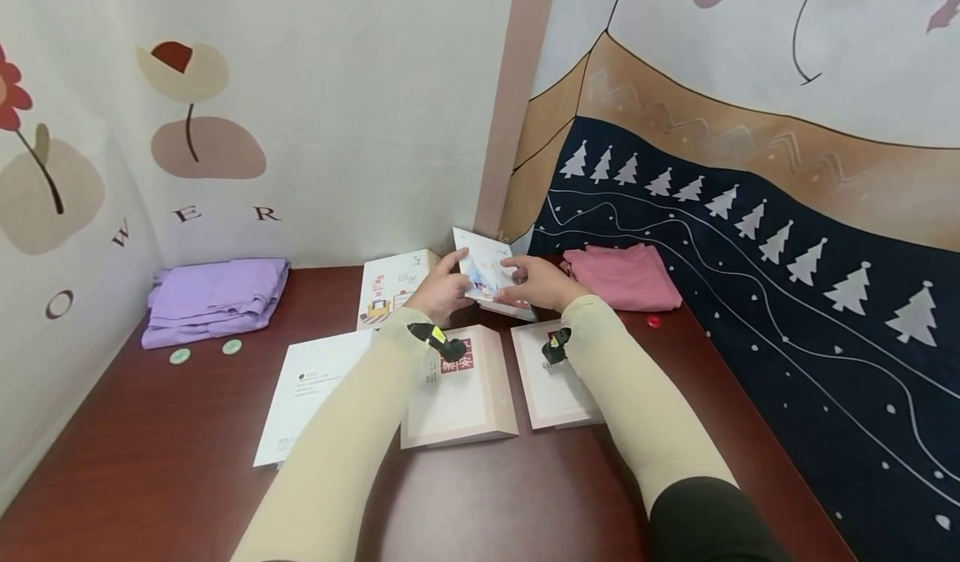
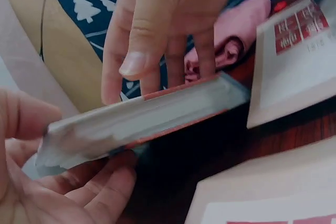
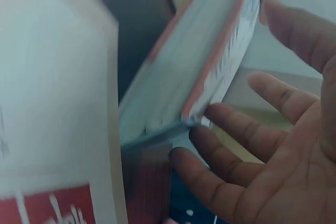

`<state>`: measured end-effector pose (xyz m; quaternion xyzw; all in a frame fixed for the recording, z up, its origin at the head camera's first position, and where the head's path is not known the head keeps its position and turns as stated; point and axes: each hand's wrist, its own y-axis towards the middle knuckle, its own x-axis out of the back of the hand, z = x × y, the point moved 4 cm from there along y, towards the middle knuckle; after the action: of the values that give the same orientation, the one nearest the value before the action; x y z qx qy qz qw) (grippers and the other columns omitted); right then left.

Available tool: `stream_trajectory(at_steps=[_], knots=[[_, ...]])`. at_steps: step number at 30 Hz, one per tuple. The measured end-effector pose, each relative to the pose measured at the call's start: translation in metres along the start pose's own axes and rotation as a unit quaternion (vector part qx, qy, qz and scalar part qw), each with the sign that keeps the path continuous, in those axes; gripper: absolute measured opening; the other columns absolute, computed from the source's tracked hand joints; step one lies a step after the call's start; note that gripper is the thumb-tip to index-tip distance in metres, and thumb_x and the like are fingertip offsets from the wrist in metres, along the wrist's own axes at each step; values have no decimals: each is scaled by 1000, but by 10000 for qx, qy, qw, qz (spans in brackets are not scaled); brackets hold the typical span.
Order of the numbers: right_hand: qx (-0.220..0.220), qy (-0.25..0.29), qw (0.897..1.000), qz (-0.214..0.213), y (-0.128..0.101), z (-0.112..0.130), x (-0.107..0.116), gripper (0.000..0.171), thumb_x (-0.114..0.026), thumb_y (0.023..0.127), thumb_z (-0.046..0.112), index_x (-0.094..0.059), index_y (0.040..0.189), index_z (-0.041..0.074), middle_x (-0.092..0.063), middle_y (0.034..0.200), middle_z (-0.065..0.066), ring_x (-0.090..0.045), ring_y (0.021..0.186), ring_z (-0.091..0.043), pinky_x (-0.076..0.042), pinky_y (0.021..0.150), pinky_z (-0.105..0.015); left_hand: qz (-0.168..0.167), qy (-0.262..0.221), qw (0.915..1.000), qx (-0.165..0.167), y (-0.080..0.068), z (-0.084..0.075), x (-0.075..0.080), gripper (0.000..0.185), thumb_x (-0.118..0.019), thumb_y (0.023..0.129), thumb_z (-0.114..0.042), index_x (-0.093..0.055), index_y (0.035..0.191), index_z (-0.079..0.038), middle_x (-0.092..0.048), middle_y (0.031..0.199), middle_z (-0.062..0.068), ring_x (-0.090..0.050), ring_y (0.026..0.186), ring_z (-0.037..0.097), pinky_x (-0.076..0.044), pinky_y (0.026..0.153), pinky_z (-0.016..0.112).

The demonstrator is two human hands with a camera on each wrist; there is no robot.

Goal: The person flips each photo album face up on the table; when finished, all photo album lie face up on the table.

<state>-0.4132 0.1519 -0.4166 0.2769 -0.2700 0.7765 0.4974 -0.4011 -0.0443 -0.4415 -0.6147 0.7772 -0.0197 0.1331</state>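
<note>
A white paperback book (image 1: 486,268) with a blue picture on its cover is raised and tilted near the back of the table. My left hand (image 1: 441,288) grips it by the left edge, thumb on the cover and fingers underneath in the left wrist view. At the book's right side is my right hand (image 1: 542,283). Its fingers (image 3: 247,135) are loosely extended, with fingertips right at the book's corner in the right wrist view. Just below the hands lie a thick book (image 1: 456,408) with a red block of lettering and a similar book (image 1: 555,391), partly hidden by my right wrist.
A white book (image 1: 315,387) lies front left and an illustrated book (image 1: 397,274) lies behind. Folded purple cloth (image 1: 217,299) with two green buttons (image 1: 232,346) is at the left. Folded pink cloth (image 1: 626,277) and a red button (image 1: 654,322) are at the right. Fabric walls border the back.
</note>
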Motion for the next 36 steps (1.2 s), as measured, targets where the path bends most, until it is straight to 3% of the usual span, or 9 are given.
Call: stream_trajectory(at_steps=[6,14,19,22,25,27,31,33,36], knots=[[399,723,9965,95,-8,11,-8,99,-84,91,35,-23,169,27,-44,160,-25,-51,141,-39,-50,111,-55,152,-284,9989,-336,-9,-16,-1,78,-44,108,-2,-9,171,-31,-47,151,29,-69,92,17,-47,113,52],[760,579,9899,-1043,-16,33,-13,107,-83,91,17,-12,170,31,-49,153,-26,-65,120,-41,-57,98,-58,503,-123,9971,-557,-10,-21,-8,63,-37,115,-12,-13,171,-24,-46,163,19,-59,133,35,-42,118,51],[680,341,9827,-1688,-23,42,-10,102,-76,92,10,-13,170,29,-56,147,-25,-67,115,-37,-60,94,-55,718,348,9947,-644,-8,-13,-12,61,-35,115,-10,-15,171,-20,-45,163,18,-50,145,38,-35,122,58],[610,277,9701,-2332,-27,41,-4,102,-72,88,5,-16,170,25,-63,135,-27,-67,108,-37,-61,89,-53,822,831,9920,-486,-6,-7,-14,63,-38,112,-6,-16,170,-16,-44,163,21,-44,150,41,-32,124,60],[352,406,9542,-2944,-29,32,4,102,-68,83,1,-17,168,21,-67,123,-31,-64,98,-37,-57,84,-51,767,1480,9857,-253,-3,1,-13,67,-43,108,-1,-20,169,-13,-44,162,24,-46,147,40,-37,121,57],[46,601,9478,-3132,-29,21,9,102,-66,80,0,-17,168,19,-67,117,-32,-61,92,-36,-53,80,-49,649,1964,9783,-150,-1,6,-10,70,-46,104,0,-21,169,-12,-46,158,26,-54,135,35,-46,112,48],[-621,1057,9488,-2911,-26,-2,14,102,-63,82,1,-13,168,20,-65,119,-33,-59,80,-31,-55,68,-41,402,2384,9703,47,1,14,-5,73,-49,102,1,-22,169,-12,-40,158,25,-52,101,23,-48,88,33],[-863,1261,9529,-2619,-25,-12,16,102,-62,83,2,-11,169,19,-59,131,-34,-63,73,-29,-60,61,-38,339,2283,9729,151,1,15,-3,78,-49,99,4,-20,169,-12,-33,162,25,-52,102,24,-49,88,33],[-1173,1291,9626,-2073,-23,-20,16,101,-63,86,2,-9,170,17,-52,140,-34,-66,64,-28,-61,54,-37,277,2061,9776,323,1,15,-2,82,-49,97,6,-17,170,-13,-26,166,24,-52,120,30,-50,101,39]])
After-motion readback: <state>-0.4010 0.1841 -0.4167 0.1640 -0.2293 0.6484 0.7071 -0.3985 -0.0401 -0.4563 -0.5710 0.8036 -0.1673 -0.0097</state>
